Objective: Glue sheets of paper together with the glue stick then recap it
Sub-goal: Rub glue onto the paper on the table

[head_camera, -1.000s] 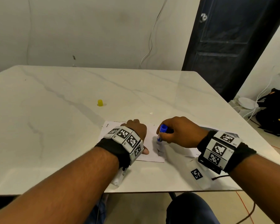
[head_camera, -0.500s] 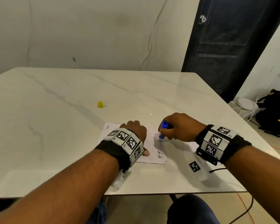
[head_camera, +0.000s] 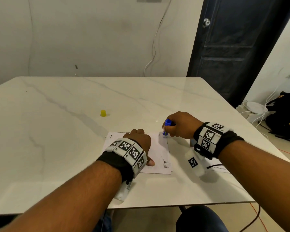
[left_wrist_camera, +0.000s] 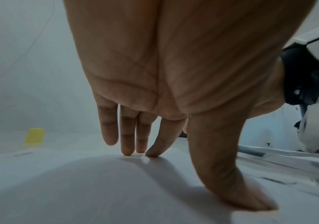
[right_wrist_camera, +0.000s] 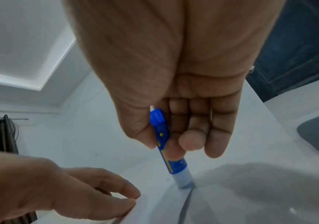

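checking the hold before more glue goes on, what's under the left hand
The left hand rests fingertips and thumb on the white paper sheet, which lies on the marble table. Whether a second sheet lies beneath it is hidden.

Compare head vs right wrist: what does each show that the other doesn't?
Head only: the yellow cap standing alone on the table, far from both hands, and a second sheet under the right forearm.

Right wrist only: the glue stick's pale tip pressed onto the paper's edge, with thumb and fingers curled round the barrel.

Both: the right hand gripping the blue stick upright at the sheet's far right corner, and the left hand pressing the paper down.
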Demonstrator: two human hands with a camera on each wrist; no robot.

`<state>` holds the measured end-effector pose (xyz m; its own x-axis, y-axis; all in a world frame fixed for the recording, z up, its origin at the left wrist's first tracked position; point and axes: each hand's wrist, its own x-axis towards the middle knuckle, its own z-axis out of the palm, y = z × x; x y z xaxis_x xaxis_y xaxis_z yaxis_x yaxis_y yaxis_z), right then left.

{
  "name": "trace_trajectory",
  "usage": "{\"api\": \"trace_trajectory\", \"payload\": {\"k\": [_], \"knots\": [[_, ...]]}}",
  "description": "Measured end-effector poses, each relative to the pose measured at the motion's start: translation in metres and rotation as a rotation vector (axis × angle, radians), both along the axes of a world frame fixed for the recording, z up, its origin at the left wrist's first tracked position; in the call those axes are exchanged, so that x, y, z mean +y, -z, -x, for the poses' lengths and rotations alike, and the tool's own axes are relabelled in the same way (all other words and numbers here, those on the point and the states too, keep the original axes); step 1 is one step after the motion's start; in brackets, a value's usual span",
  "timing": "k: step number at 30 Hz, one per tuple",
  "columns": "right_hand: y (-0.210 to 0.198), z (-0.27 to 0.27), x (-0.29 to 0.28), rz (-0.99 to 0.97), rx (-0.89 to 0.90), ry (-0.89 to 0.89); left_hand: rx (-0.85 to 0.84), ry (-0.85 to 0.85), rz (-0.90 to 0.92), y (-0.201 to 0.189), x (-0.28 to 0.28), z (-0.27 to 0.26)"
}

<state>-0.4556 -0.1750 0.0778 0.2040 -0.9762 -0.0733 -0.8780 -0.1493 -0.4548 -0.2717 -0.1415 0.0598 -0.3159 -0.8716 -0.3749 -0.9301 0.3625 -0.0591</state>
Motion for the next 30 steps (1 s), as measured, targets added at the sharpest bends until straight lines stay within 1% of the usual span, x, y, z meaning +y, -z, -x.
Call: {"api": "trace_trajectory", "payload": {"k": [2, 6, 8, 11, 13, 14, 16, 18, 20, 22, 24, 27, 30], "knots": [[0.0, 0.004, 0.004, 0.006, -0.11, 0.04, 0.005, 0.004, 0.004, -0.001, 0.001, 0.0], [-0.005, 0.015, 0.026, 0.11, -0.365, 0.119, 0.037, 0.072, 0.037, -0.001, 0.003, -0.005], [-0.006, 0.022, 0.042, 0.127, -0.51, 0.141, 0.05, 0.169, 0.02, -0.002, 0.001, -0.011], [-0.004, 0.031, 0.068, 0.067, -0.747, 0.175, -0.023, 0.334, -0.026, -0.015, -0.003, -0.021], [-0.001, 0.035, 0.082, 0.035, -0.828, 0.196, -0.064, 0.401, -0.081, -0.025, -0.004, -0.026], [0.001, 0.037, 0.088, 0.03, -0.845, 0.202, -0.053, 0.416, -0.113, -0.029, -0.003, -0.028], [0.003, 0.039, 0.097, 0.028, -0.852, 0.202, 0.023, 0.437, -0.135, -0.036, 0.001, -0.032], [0.003, 0.04, 0.102, 0.025, -0.853, 0.192, 0.124, 0.405, -0.075, -0.035, 0.004, -0.035], [0.001, 0.039, 0.102, 0.022, -0.837, 0.173, 0.201, 0.267, 0.01, -0.031, 0.005, -0.035], [-0.002, 0.036, 0.099, 0.024, -0.79, 0.147, 0.196, 0.143, 0.06, -0.027, 0.007, -0.029], [-0.004, 0.032, 0.094, 0.04, -0.734, 0.126, 0.191, 0.102, 0.036, -0.02, 0.01, -0.023], [-0.007, 0.027, 0.086, 0.063, -0.622, 0.09, 0.316, 0.062, -0.035, -0.012, 0.015, -0.022], [-0.008, 0.021, 0.078, 0.052, -0.553, 0.059, 0.406, 0.05, -0.069, -0.011, 0.015, -0.026]]}}
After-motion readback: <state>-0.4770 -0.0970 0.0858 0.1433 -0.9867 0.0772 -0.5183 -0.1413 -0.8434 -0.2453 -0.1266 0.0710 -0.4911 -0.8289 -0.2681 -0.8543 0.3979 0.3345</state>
